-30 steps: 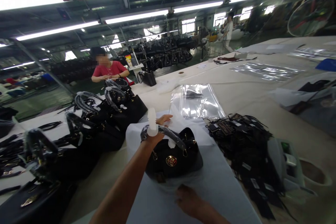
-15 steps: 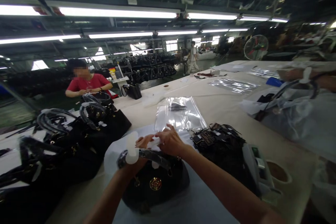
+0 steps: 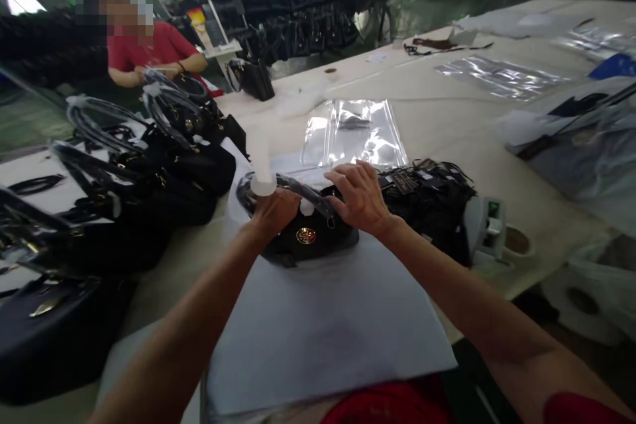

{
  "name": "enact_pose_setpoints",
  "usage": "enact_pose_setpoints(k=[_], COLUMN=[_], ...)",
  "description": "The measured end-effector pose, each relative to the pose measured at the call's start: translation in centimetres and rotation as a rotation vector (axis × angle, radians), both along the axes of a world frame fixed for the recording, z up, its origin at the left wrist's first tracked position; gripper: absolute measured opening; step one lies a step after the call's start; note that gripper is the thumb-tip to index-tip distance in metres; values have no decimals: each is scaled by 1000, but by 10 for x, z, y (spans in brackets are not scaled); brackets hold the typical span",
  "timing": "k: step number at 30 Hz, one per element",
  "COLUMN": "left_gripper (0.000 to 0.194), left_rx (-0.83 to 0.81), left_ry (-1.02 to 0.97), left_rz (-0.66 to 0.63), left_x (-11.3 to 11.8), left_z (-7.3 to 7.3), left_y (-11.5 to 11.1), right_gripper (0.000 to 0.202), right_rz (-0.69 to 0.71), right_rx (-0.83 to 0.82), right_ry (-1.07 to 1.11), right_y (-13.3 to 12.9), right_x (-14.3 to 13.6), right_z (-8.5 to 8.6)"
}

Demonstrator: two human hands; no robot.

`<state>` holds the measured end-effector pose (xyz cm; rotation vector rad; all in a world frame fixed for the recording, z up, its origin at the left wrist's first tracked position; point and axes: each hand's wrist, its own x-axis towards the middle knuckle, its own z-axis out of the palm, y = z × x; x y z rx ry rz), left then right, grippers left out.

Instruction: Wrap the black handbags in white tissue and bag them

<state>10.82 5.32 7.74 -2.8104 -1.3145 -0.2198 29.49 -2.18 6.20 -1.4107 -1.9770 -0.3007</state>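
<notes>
A black handbag point(image 3: 325, 236) with a round gold emblem stands on white paper point(image 3: 328, 331) in front of me. Its handle point(image 3: 303, 189) is wrapped in clear film, and a white strip point(image 3: 263, 165) hangs at the handle's left part. My left hand point(image 3: 279, 212) is at the bag's left top, under the handle, with its fingers curled and partly hidden; whether it grips anything is unclear. My right hand point(image 3: 358, 195) rests at the bag's right top beside the handle end, fingers spread.
Black handbags point(image 3: 183, 172) with wrapped handles line the left. Clear plastic sheets point(image 3: 355, 132) lie beyond the bag, black tags point(image 3: 427, 192) to its right. A person in red point(image 3: 154, 46) works at the far left. A bagged item point(image 3: 586, 139) lies at the right.
The view has tilted down. Both hands have parted from the white material between them, the right now at the bag's right side. The bag sits farther from me on the paper.
</notes>
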Motion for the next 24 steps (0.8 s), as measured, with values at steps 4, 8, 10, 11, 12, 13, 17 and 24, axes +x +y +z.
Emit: enact_pose_setpoints(k=[4,8,10,11,12,13,17,24], left_gripper=[22,20,21,21,20,19,17,14], left_rx=[202,362,441,480,511,532,528,477], left_ry=[100,87,87,89,93,98,124,185], left_rz=[-43,-224,-270,-281,-288,-293,-285,-235], left_x=[-5,-12,-14,-15,-16,-16,-15,-15], left_z=[-18,-40,-47,-50,-51,-52,-50,-45], left_y=[-16,-23,-24,-24,-24,-24,-23,-28], right_gripper=[22,22,26,30,36,42,55,57], right_rz=[-11,90,153,192,216,228,179,6], right_rx=[-55,-328,-453,-521,-584,-641,-742,-743], right_ry=[128,34,-26,-62,-90,-112,-127,-81], right_y=[-89,-198,-238,-252,-262,-267,-264,-235], right_x=[-10,-36,-50,-56,-62,-66,-74,-90], right_z=[-71,-170,-204,-214,-221,-225,-224,-217])
